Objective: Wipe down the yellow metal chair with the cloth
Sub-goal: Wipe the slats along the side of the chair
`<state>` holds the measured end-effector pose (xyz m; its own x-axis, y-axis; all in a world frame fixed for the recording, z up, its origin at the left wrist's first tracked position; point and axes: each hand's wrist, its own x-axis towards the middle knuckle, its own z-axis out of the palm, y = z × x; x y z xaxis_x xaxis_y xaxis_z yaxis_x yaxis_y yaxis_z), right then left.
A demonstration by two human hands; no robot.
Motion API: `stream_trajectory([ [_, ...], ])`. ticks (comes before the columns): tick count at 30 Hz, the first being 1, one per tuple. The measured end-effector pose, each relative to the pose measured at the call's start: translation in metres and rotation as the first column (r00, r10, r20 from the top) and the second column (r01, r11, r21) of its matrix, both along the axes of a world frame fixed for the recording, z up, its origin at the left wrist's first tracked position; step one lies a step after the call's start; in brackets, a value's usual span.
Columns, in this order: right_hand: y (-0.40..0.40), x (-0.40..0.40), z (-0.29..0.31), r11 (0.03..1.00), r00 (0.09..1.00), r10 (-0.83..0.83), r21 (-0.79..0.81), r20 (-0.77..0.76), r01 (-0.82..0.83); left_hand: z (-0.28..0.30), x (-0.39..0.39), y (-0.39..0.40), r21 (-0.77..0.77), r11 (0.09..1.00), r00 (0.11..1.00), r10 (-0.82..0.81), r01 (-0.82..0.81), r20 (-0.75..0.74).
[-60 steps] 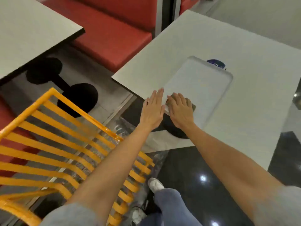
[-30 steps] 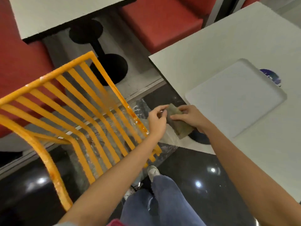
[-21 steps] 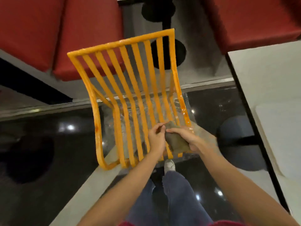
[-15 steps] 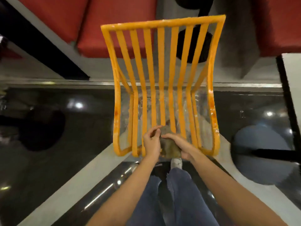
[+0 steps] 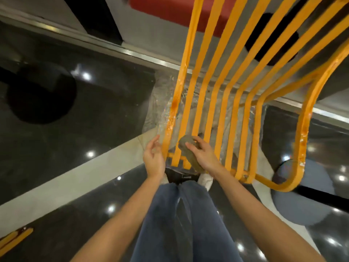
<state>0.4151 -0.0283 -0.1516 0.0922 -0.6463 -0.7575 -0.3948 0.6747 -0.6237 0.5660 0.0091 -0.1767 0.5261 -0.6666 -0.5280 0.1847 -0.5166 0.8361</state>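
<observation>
Fingers (image 5: 190, 146) of the right hand (image 5: 203, 157) press the cloth (image 5: 186, 148) onto the chair (image 5: 205, 103) slats near the front edge; the left hand (image 5: 154, 157) has let go, fingers loosely curled beside the frame; wiping can begin

- yellow metal chair (image 5: 211, 103): slatted seat and back, tube frame, orange-brown stains on left rail and right front corner, standing upright on the floor
- cloth (image 5: 187, 151): grey-green, bunched, pressed on the seat's front slats, left of centre
</observation>
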Motion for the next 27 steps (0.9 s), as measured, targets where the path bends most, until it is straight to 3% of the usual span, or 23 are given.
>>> stream_trajectory([
  [2, -0.004, 0.006, -0.004, 0.984, 0.996, 0.081, -0.157, -0.043, -0.087, -0.016, 0.008, 0.004, -0.01, 1.0, 0.999, 0.006, -0.006, 0.043],
  [5, -0.01, 0.015, -0.011, 0.931, 0.991, 0.11, -0.341, -0.082, -0.132, -0.038, 0.011, 0.006, -0.024, 1.0, 0.994, 0.006, -0.009, -0.107],
  [10, -0.028, 0.036, -0.033, 0.664, 0.962, 0.086, -0.705, -0.259, -0.249, -0.056, -0.007, 0.005, -0.037, 0.997, 0.959, 0.051, -0.064, -0.278],
  [15, -0.031, 0.058, -0.07, 0.363, 0.838, 0.216, -0.756, -0.501, -0.545, -0.073, -0.011, 0.008, -0.047, 0.979, 0.914, 0.165, -0.196, -0.372],
  [17, -0.014, 0.049, -0.078, 0.215, 0.767, 0.333, -0.748, -0.549, -0.628, -0.076, -0.011, 0.008, -0.036, 0.963, 0.888, 0.231, -0.267, -0.397],
  [19, -0.008, 0.03, -0.077, 0.129, 0.719, 0.414, -0.746, -0.559, -0.654, -0.076, -0.011, 0.009, -0.026, 0.961, 0.889, 0.244, -0.275, -0.389],
  [21, -0.025, 0.019, -0.076, 0.125, 0.732, 0.381, -0.753, -0.565, -0.646, -0.074, -0.009, 0.01, -0.017, 0.966, 0.893, 0.232, -0.258, -0.385],
  [25, -0.071, 0.041, -0.074, 0.287, 0.824, 0.236, -0.773, -0.516, -0.566, -0.072, -0.008, 0.009, -0.013, 0.969, 0.903, 0.227, -0.248, -0.365],
  [27, -0.056, 0.048, -0.075, 0.266, 0.798, 0.297, -0.757, -0.524, -0.597, -0.073, -0.009, 0.008, -0.008, 0.961, 0.891, 0.254, -0.277, -0.376],
])
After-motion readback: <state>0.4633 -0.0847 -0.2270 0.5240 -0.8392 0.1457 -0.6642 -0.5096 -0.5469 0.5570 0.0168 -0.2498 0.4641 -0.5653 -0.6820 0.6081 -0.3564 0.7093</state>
